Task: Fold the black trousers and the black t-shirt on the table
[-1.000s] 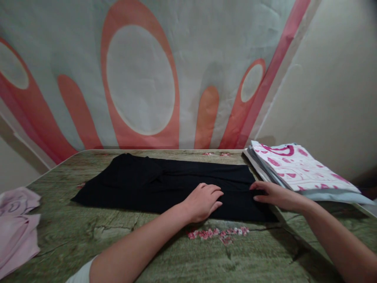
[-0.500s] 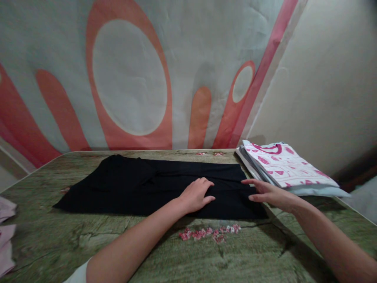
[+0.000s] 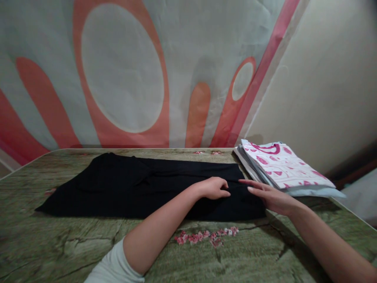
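A black garment (image 3: 118,188) lies stretched out sideways across the table, with a few creases along its upper half. My left hand (image 3: 214,188) is on its right part, fingers curved and thumb apart, holding nothing that I can see. Close by, my right hand (image 3: 272,197) is at the garment's right end, its fingers stretched out and the thumb separate. The fingertips of both hands point toward each other with a small gap between them. Whether the right fingers touch the cloth or hover just over it, I cannot tell.
A stack of folded clothes (image 3: 290,167), topped by a white piece with pink prints, sits at the back right beside the garment's end. The table (image 3: 118,251) has a wood-and-blossom pattern. Behind its far edge rises a wall covering (image 3: 182,47) with orange shapes.
My left hand has slid right along the garment, nearer to my right hand, and its fingers are more curved. My right hand has shifted slightly. The view has turned a little.
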`<action>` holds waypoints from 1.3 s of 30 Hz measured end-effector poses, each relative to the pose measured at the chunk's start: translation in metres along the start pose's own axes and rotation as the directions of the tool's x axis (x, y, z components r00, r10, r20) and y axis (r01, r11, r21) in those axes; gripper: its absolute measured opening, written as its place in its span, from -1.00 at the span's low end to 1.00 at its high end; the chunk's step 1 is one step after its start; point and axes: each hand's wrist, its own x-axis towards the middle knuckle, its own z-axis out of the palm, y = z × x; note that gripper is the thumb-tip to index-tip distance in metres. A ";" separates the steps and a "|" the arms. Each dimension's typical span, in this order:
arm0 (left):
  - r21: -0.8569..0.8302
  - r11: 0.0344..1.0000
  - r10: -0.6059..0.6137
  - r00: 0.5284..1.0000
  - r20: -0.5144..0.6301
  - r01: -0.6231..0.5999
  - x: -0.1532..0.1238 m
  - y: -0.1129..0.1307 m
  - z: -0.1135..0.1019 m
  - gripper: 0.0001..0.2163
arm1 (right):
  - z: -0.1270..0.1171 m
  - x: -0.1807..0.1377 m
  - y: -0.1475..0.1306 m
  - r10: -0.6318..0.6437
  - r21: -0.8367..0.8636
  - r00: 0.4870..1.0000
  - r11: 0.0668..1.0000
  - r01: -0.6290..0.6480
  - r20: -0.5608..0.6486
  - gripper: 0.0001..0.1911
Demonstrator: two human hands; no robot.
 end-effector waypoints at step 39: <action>0.115 0.992 0.088 0.913 -0.399 -0.046 -0.013 0.014 0.032 -0.83 | -0.006 -0.042 0.025 -0.188 -0.574 0.982 0.803 0.161 0.012 -0.10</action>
